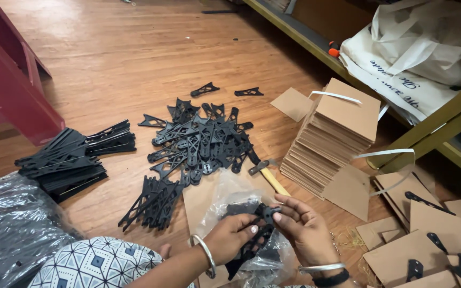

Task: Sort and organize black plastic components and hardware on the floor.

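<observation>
My left hand (234, 234) and my right hand (303, 226) together hold a flat black plastic bracket piece (254, 240) low in the middle of the head view, over a clear plastic bag (225, 194) lying on a brown card sheet. Each wrist wears a silver bangle. Just beyond the bag, a loose pile of the same black bracket pieces (201, 141) spreads over the wooden floor.
A neat stack of black pieces (70, 160) lies at left beside a plastic-wrapped bundle (6, 229). A tall stack of brown cards (332, 133) stands at right, with a hammer (267, 173) next to it. Cards holding black pieces (428, 240) lie at lower right. A shelf with white bags (417, 53) runs behind.
</observation>
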